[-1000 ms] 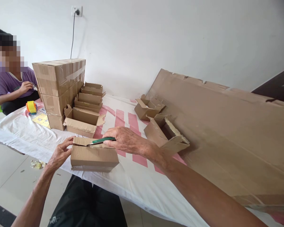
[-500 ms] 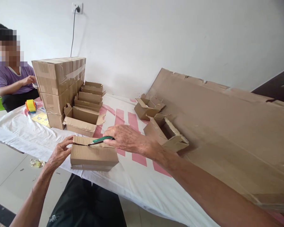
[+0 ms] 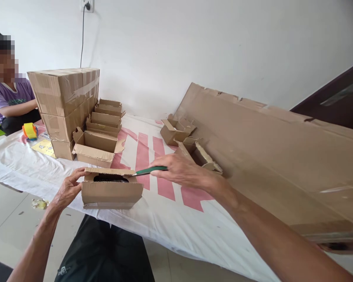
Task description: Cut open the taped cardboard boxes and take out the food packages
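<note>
A small cardboard box [image 3: 112, 196] sits at the table's near edge, its top parted and dark contents just visible inside. My left hand [image 3: 69, 188] grips the left end of this box, fingers on the top corner and thumb on the near side. In my right hand [image 3: 173, 168] is a green-handled utility knife [image 3: 150, 170], its tip at the right end of the top opening. The fingers are wrapped round the handle.
Open cardboard boxes [image 3: 98, 143] stand in a row beside a stack of taped cartons [image 3: 64, 102]. Two more open boxes [image 3: 176, 131] lie near a large leaning cardboard sheet [image 3: 253, 156]. Yellow tape [image 3: 30, 131] rests at left; a person [image 3: 13, 102] sits beyond.
The knife has moved right along the top of the box, out to its right end. The top flaps have come apart, showing a dark gap. My left hand keeps its hold.
</note>
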The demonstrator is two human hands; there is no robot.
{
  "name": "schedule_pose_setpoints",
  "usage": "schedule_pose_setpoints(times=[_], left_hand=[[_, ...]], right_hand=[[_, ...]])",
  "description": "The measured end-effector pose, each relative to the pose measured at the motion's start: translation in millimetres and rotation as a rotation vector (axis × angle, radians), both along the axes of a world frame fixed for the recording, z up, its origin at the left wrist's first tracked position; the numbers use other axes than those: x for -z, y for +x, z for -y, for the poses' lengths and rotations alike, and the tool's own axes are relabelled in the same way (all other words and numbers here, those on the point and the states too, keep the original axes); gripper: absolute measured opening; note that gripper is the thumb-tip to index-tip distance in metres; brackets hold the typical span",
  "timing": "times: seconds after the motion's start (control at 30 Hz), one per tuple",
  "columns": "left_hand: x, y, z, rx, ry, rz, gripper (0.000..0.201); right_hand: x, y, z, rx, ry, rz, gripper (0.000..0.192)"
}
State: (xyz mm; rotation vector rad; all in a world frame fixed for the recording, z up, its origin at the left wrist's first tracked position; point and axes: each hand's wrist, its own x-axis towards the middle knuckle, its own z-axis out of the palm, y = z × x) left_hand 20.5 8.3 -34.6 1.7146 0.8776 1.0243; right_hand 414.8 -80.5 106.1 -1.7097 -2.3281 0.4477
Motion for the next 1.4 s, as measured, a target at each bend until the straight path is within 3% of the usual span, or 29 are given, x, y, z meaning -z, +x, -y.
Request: schedule_pose_setpoints(times=[0.1, 0.2, 0.3, 0.33, 0.4, 0.47, 0.6, 0.73, 0.87, 1.07, 1.2, 1.4], left_hand=[[1.1, -0.8, -0.2, 0.011, 0.006, -0.01, 0.044], [-3.5, -2.1, 0.8, 0.046, -0.002, -0.01, 0.045], [-11.1, -5.4, 0.5, 0.106, -0.005, -0.042, 0.055], [-13.5, -6.8, -0.3, 0.135, -0.011, -0.061, 0.062], [-17.8, -9.7, -3.2, 0.196, -0.039, -0.103, 0.077], [-20.8, -12.1, -7.1, 0.239, -0.073, -0.137, 0.088], [-25.1, -14.5, -12.9, 0.273, -0.118, -0.167, 0.102], [-29.3, -16.0, -13.1, 0.334, -0.159, -0.116, 0.115], [-33.2, -18.7, -11.8, 0.348, -0.173, -0.172, 0.132], [-34.3, -17.6, -7.8, 0.338, -0.046, -0.309, 0.143], [-30.6, -16.0, -4.1, 0.31, 0.01, -0.358, 0.146], [-32.3, -13.2, -2.8, 0.309, 0.025, -0.404, 0.144]], right_hand=[[53.4, 24.4, 24.7, 0.237, 0.15, -0.215, 0.041], [144.3, 35.1, 56.8, 0.481, 0.205, -0.263, 0.043], [226.3, 38.3, 86.4, 0.608, 0.284, -0.148, 0.035], [243.3, 38.9, 93.1, 0.639, 0.297, -0.11, 0.035], [258.0, 39.0, 99.3, 0.668, 0.323, -0.083, 0.036], [250.2, 34.6, 95.9, 0.664, 0.355, -0.163, 0.039], [198.6, 3.5, 71.4, 0.578, 0.267, -0.577, 0.053], [145.8, -35.9, 41.4, 0.304, 0.114, -0.79, 0.068], [117.7, -47.2, 19.9, 0.102, 0.0, -0.862, 0.102], [111.0, -44.2, 15.2, -0.01, -0.077, -0.673, 0.137], [120.2, -49.5, 17.1, -0.012, -0.074, -0.523, 0.142], [131.1, -54.2, 17.5, 0.021, -0.029, -0.506, 0.143]])
